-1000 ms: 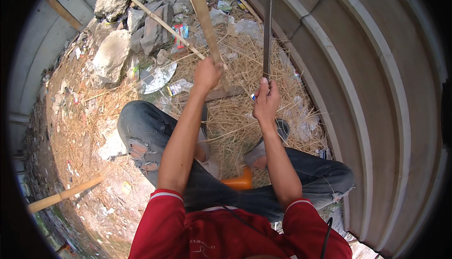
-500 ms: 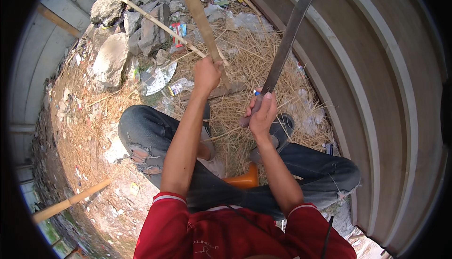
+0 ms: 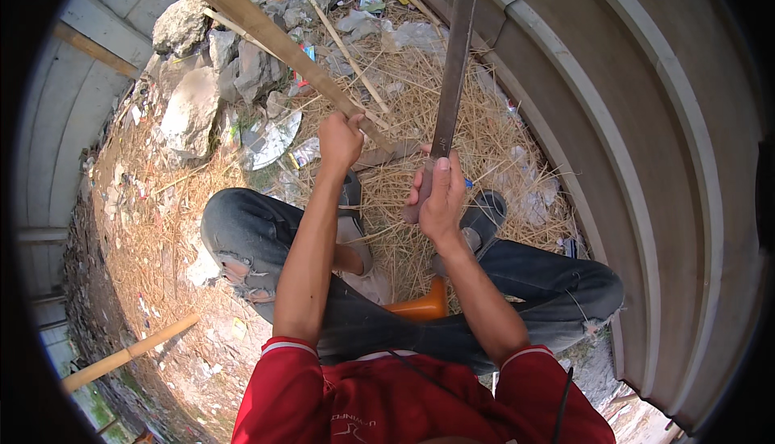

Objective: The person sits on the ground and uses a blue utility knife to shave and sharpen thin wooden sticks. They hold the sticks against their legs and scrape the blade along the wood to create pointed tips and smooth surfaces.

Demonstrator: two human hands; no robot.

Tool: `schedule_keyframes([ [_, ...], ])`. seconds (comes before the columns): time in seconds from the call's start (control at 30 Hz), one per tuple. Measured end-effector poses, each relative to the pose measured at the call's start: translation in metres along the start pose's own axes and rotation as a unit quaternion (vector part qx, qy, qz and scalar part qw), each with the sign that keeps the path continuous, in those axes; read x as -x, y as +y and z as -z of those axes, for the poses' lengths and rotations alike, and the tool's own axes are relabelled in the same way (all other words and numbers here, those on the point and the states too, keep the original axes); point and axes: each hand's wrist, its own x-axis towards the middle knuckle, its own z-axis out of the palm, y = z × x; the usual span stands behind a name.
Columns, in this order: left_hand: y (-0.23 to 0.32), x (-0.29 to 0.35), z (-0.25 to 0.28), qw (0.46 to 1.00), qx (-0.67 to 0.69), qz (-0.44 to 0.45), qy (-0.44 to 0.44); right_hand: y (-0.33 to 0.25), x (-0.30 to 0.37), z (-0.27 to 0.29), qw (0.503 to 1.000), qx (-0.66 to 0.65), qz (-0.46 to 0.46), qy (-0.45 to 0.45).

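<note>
Left hand (image 3: 341,139) grips a strip (image 3: 266,34), perhaps bamboo; right hand (image 3: 441,206), a machete (image 3: 454,73)

A long, flat tan strip (image 3: 276,42) slants toward the upper left; right of it, a dark, brown-handled machete (image 3: 452,77) points away, its tip apparently beyond view.

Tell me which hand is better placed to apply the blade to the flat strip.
Likely the right hand: it grips the machete by its handle, blade unobstructed, while the left hand holds the flat strip.
</note>
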Motion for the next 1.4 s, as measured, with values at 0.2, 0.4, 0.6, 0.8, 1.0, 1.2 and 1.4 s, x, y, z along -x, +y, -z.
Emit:
schedule_keyframes([
  [0.2, 0.001, -0.002, -0.006, 1.000, -0.010, -0.007, -0.002, 0.160, 0.050, 0.063, 0.937, 0.348, 0.026, -0.018],
  [0.4, -0.004, -0.003, -0.001, 0.999, -0.024, -0.014, 0.016, 0.166, 0.051, 0.067, 0.942, 0.298, -0.148, -0.048],
  [0.6, 0.005, -0.003, 0.008, 1.000, 0.006, -0.005, 0.009, 0.132, 0.040, 0.069, 0.889, 0.053, -0.450, -0.056],
  [0.8, -0.004, -0.006, -0.002, 1.000, -0.005, -0.008, 0.013, 0.132, 0.046, 0.053, 0.901, 0.192, -0.387, -0.033],
  [1.0, -0.002, -0.008, -0.006, 1.000, 0.006, -0.004, 0.014, 0.058, 0.025, 0.023, 0.982, 0.124, -0.142, -0.028],
  [1.2, 0.001, -0.008, -0.009, 1.000, 0.019, -0.017, 0.007, 0.084, 0.042, 0.015, 0.975, 0.212, 0.027, 0.055],
  [1.4, -0.004, -0.004, 0.002, 1.000, 0.024, -0.007, 0.004, 0.169, 0.068, 0.073, 0.848, 0.033, -0.528, -0.008],
])
